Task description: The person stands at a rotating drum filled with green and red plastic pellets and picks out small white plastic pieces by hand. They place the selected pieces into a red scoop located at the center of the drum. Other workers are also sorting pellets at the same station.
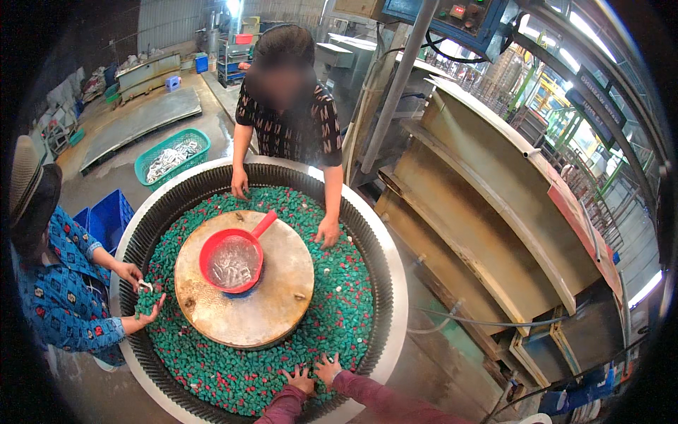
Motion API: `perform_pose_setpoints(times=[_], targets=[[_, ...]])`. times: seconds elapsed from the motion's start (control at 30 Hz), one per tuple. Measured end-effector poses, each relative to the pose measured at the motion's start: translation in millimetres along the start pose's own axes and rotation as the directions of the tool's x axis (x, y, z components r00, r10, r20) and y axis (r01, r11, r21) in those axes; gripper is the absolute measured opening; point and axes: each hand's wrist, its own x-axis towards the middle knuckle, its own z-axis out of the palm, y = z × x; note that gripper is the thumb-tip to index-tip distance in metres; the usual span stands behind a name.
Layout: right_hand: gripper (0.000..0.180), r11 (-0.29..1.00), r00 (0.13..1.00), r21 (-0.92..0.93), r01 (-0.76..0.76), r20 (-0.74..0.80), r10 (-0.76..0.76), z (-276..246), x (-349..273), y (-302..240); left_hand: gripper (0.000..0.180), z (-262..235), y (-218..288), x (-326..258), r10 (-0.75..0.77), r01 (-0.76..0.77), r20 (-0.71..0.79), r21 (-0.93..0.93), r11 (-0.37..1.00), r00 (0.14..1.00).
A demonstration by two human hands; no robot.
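Both of my hands are at the near side of a large round tub [400,283], among green and red pebble-like pieces [339,311]. My left hand [300,381] lies on them with its fingers spread. Close beside it on the right, my right hand [328,369] also has its fingers apart, touching the pieces. Neither hand shows anything held. A round, stained lid-like hub [289,311] rises in the tub's middle. On it rests a red long-handled strainer [204,261] with small silvery metal parts [232,271] inside.
Across the tub, a co-worker [289,127] reaches both hands into the pieces. Another at left [63,283] holds a pale part and some green pieces. Beyond stand a green basket [198,138] of metal parts and a blue crate [111,215]. A large metal trough [487,205] fills the right.
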Motion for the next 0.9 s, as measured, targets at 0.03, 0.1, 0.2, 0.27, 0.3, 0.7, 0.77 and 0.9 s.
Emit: perform_pose_setpoints(times=[0.03,0.1,0.2,0.27,0.3,0.7,0.77,0.9], targets=[[0.053,0.999,0.999,-0.029,-0.021,-0.041,0.019,9,-4,1,0.061,-9,7,-9,0.012,-0.012,0.021,0.026,1.000,1.000],[0.045,0.999,0.996,-0.030,-0.022,-0.091,0.019,18,-10,5,0.062,-29,17,-37,0.002,-0.006,0.062,0.066,0.998,0.998],[0.031,0.999,0.993,-0.018,-0.034,-0.117,0.032,34,-6,3,0.063,-34,21,-46,0.027,-0.028,0.008,0.063,0.998,1.000],[0.030,0.999,0.988,-0.019,-0.048,-0.145,0.045,46,3,10,0.063,-32,25,-45,0.022,-0.022,-0.003,0.032,0.999,1.000],[0.030,0.998,0.986,-0.022,-0.051,-0.160,0.047,52,5,11,0.064,-31,26,-39,-0.010,0.010,0.008,-0.026,1.000,1.000],[0.036,0.728,0.900,0.533,0.430,-0.319,-0.298,0,-17,55,0.075,-46,0,-96,-0.132,-0.269,-0.335,-0.893,0.361,0.933],[0.034,0.471,0.803,0.655,0.591,-0.420,-0.423,-18,-42,68,0.043,-47,-10,-93,0.173,-0.709,-0.735,-0.521,0.474,0.656],[0.055,0.366,0.864,0.911,0.190,0.022,-0.503,-66,-40,89,0.027,-52,-38,-116,0.060,-0.393,-0.394,-0.871,0.295,0.917]])
